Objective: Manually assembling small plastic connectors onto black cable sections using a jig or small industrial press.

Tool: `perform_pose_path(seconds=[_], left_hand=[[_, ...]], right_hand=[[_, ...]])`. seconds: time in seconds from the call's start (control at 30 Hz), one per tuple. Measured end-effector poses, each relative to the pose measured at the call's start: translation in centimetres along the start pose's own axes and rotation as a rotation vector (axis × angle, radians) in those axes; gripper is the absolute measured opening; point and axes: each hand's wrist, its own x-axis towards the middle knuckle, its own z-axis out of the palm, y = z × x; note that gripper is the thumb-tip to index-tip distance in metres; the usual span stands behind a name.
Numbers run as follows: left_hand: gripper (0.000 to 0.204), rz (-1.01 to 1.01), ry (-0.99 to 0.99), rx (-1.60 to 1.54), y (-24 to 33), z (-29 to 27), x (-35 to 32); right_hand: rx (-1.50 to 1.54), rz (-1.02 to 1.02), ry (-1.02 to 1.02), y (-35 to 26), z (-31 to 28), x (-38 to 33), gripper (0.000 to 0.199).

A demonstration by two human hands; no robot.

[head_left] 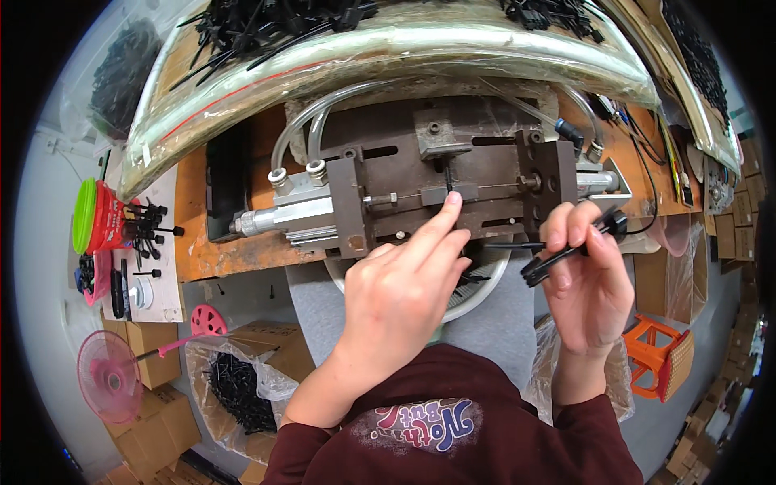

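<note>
A brown metal fixture with an air cylinder at either end stands on the bench in front of me. A thin black plastic part sits upright in its middle. My left hand reaches over the fixture, index fingertip on the block by that part's lower end, the other fingers loosely bent with nothing visible in them. To the right, my right hand is closed on a few black plastic stems with knobbed ends, held in front of the fixture's right side. Fingers hide part of them.
Black parts lie heaped on the plastic-covered ledge behind. Clear air hoses arch over the fixture. A white-rimmed basket rests at my lap. Left are a red tub, a pink fan and a bagged box of parts; right, an orange stool.
</note>
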Motion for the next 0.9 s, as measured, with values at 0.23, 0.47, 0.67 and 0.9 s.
perform_pose_path(seconds=[0.23,0.47,0.67,0.9], left_hand=[[0.032,-0.716,-0.062,-1.563,1.3,-0.3,-1.6],[0.038,-0.684,-0.088,-1.660,1.1,-0.8,-2.3],[0.041,-0.182,0.001,-1.027,0.6,-2.8,-2.6],[0.030,0.082,0.171,0.015,-0.1,1.3,-1.6]], right_hand=[[0.009,0.106,-0.076,1.3,0.9,-0.4,0.018],[-0.045,0.140,-0.098,0.8,1.4,-0.8,0.027],[-0.237,-0.165,0.163,-0.5,-0.6,-1.1,0.040],[-0.629,-0.507,0.142,0.4,-0.3,-1.4,0.027]])
